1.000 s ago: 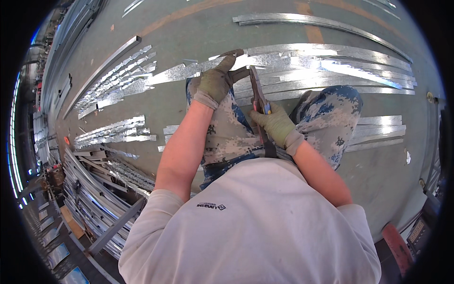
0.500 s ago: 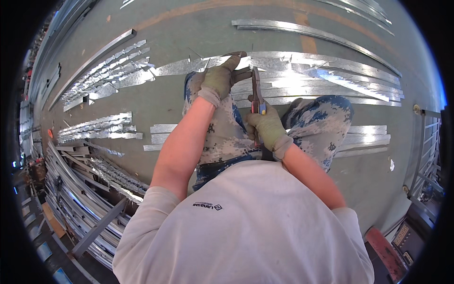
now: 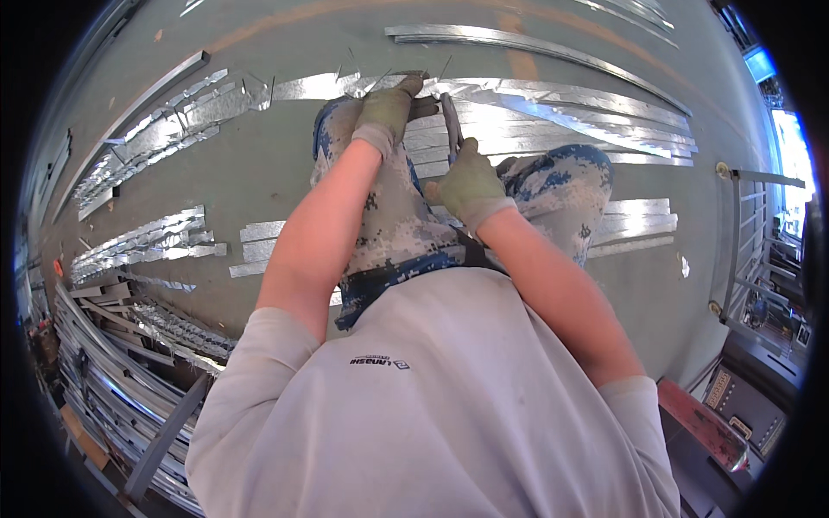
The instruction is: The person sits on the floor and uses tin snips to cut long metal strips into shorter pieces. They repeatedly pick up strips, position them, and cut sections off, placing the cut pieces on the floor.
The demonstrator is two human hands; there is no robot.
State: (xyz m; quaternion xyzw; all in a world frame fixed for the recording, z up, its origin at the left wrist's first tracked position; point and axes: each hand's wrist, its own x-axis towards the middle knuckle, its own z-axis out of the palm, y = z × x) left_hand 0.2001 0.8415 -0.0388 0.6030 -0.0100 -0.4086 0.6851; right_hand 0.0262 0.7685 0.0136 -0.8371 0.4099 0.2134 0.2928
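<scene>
Gloved in grey-green, my left hand [image 3: 385, 112] is closed over a long shiny sheet-metal strip [image 3: 304, 87] that runs across in front of my knees, with thin cut slivers sticking up from it. My right hand [image 3: 471, 183], gloved too, wraps round the handles of a pair of metal snips [image 3: 452, 126]. The handles are mostly hidden under the glove. The snips' head points away from me and meets the strip just right of my left fingers; whether the blades are parted cannot be made out.
Several flat metal strips [image 3: 553, 142] lie right of the snips, and a long metal channel [image 3: 535, 50] lies beyond. Jagged cut strips [image 3: 142, 246] lie on the left floor, near a rack of long profiles [image 3: 117, 388]. A wheeled metal frame [image 3: 738, 250] stands at right.
The whole view has shifted. My left hand has moved a little farther away and rightward along the strip. My right hand has rolled over, covering the snips' coloured handles.
</scene>
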